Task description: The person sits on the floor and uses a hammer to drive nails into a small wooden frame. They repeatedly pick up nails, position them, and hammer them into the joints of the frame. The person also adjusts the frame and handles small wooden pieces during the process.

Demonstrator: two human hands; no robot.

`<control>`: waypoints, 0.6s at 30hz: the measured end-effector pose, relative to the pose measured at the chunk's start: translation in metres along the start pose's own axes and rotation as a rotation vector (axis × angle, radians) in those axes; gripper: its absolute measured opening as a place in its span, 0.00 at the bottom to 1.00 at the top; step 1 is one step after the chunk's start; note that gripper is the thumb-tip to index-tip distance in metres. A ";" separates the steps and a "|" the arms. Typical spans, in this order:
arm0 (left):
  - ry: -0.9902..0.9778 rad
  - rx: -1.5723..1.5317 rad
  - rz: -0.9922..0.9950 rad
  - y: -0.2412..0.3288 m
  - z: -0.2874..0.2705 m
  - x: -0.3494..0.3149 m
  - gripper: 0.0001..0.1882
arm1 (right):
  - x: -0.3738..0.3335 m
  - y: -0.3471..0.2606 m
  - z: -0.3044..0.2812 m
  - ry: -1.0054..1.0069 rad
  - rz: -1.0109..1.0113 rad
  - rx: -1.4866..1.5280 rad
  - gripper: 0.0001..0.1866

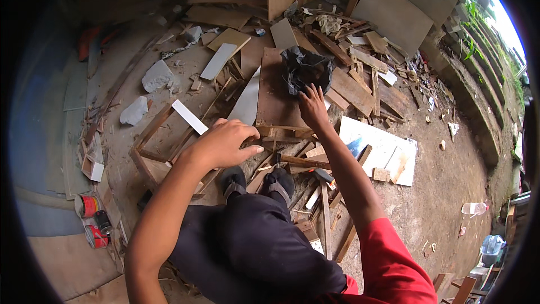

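Observation:
My right hand [316,108] reaches forward with its fingers apart at the near edge of a crumpled black plastic bag [292,66]. Whether the fingertips touch the bag is hard to tell. The bag gapes at the top and rests on a brown wooden board [275,104]. My left hand [226,142] hovers above a small wooden frame piece, thumb and fingers apart, holding nothing. Below my right forearm lies a hammer with a wooden handle [306,161]. Close to it is a tool with a black and orange handle [324,176].
A white board [402,160] with wood offcuts lies at right. An open wooden frame [149,157] stands at left, beyond red cans [97,238]. Broken concrete lumps [157,76] and scrap wood [354,91] litter the floor. Clear bottles [475,208] lie far right.

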State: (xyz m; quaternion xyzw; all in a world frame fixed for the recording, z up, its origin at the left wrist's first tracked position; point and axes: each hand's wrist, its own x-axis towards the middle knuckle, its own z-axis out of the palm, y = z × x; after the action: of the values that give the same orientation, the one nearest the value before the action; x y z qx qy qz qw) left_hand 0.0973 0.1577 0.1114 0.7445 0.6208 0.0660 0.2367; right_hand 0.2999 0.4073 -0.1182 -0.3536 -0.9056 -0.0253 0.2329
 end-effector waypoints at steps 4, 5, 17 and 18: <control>-0.180 0.042 -0.100 -0.020 0.003 0.023 0.27 | -0.005 -0.034 0.010 0.148 -0.066 0.291 0.17; -0.190 0.076 -0.109 -0.019 0.006 0.024 0.27 | -0.011 -0.044 0.006 0.161 -0.076 0.320 0.18; -0.292 0.073 -0.104 -0.003 0.004 0.039 0.29 | -0.002 -0.085 -0.038 0.364 0.104 0.590 0.13; -0.279 0.077 -0.101 -0.002 0.004 0.041 0.29 | 0.007 -0.079 -0.032 0.378 0.144 0.568 0.11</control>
State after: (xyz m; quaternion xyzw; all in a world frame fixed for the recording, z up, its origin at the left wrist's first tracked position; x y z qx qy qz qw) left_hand 0.1061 0.1956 0.0991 0.7229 0.6206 -0.0740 0.2948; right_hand 0.2568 0.3457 -0.0775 -0.3267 -0.7900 0.1794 0.4867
